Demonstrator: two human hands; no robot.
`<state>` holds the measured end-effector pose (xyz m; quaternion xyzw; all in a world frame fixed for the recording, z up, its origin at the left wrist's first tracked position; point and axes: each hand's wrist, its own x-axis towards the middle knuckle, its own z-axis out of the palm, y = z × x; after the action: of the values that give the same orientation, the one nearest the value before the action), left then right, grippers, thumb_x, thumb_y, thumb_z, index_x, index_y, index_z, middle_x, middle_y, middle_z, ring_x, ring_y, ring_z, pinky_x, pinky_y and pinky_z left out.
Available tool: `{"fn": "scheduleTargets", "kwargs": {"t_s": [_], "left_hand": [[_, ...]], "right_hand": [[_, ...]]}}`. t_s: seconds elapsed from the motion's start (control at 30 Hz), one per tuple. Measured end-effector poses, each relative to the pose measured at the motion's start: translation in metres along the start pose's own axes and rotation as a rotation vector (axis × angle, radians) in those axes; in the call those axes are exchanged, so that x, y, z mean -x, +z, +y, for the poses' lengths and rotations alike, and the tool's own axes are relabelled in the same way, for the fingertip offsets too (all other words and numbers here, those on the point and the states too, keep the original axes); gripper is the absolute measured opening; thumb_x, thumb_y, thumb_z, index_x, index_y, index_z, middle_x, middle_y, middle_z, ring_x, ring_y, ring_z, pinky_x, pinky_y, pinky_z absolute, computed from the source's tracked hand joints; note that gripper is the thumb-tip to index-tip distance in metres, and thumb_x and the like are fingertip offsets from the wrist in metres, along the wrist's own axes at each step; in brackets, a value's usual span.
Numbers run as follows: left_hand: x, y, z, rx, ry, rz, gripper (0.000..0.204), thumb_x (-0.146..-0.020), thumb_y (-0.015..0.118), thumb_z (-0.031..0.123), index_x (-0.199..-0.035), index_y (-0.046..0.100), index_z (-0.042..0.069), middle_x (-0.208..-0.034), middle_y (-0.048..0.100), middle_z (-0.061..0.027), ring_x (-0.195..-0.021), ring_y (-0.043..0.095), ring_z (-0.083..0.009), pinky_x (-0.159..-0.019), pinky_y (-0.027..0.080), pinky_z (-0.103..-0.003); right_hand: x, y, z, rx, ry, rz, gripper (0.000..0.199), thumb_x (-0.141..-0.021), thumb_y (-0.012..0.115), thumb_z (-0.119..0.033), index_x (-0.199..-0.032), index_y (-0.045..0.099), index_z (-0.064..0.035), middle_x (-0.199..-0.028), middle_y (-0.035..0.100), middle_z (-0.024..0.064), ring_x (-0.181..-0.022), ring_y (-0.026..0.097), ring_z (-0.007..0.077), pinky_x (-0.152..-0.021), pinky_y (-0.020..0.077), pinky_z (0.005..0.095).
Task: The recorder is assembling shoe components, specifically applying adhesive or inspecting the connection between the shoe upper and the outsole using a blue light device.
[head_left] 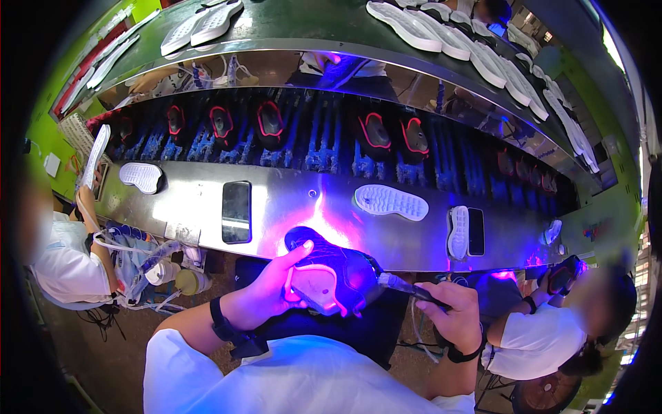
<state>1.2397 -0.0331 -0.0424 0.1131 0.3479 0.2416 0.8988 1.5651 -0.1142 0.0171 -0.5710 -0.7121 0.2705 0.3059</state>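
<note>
My left hand (pixel 265 290) grips a dark shoe upper (pixel 353 274) near the bench's front edge, thumb over its side. The underside faces up toward me, and a glowing pink line rings its pale bottom (pixel 314 288). Purple light falls over the shoe upper and my fingers. In my right hand (pixel 456 314) is a brush (pixel 408 286) with a dark handle, held in closed fingers. Its pale bristle end points left and meets the side of the shoe upper; exact contact is hard to tell.
On the metal bench (pixel 196 200) lie white soles (pixel 392 202) and two phones (pixel 237 212). Behind it, a dark slatted rack (pixel 321 134) carries several pink-lined shoe uppers. More soles (pixel 476 55) line the green shelf above. Co-workers sit on my left (pixel 72 259) and right (pixel 545 338).
</note>
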Motion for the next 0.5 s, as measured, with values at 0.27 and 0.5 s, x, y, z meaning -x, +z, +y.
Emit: {"fn": "scheduleTargets", "kwargs": {"t_s": [0.27,0.5], "left_hand": [[-0.002,-0.017,-0.013,0.331,-0.090,-0.328,0.055,-0.106,0.045,0.053,-0.142,0.047,0.012,-0.109,0.071,-0.0160,-0.084,0.075,-0.0234,-0.058,0.062,-0.029],[0.000,-0.042,-0.038,0.736,-0.373,-0.176,0.073,-0.096,0.061,0.056,-0.145,0.042,0.007,-0.119,0.061,-0.0266,-0.081,0.070,-0.0297,-0.063,0.063,-0.031]], "right_hand": [[-0.019,-0.006,-0.012,0.019,-0.004,0.001,0.041,-0.077,0.083,-0.003,-0.116,0.075,-0.0115,-0.069,0.059,0.0065,-0.053,0.049,0.0188,-0.052,0.0410,0.0321],[-0.036,0.008,-0.024,0.058,-0.045,-0.012,0.039,-0.079,0.083,-0.006,-0.117,0.075,-0.0117,-0.067,0.053,0.0069,-0.055,0.049,0.0188,-0.053,0.0406,0.0329]]}}
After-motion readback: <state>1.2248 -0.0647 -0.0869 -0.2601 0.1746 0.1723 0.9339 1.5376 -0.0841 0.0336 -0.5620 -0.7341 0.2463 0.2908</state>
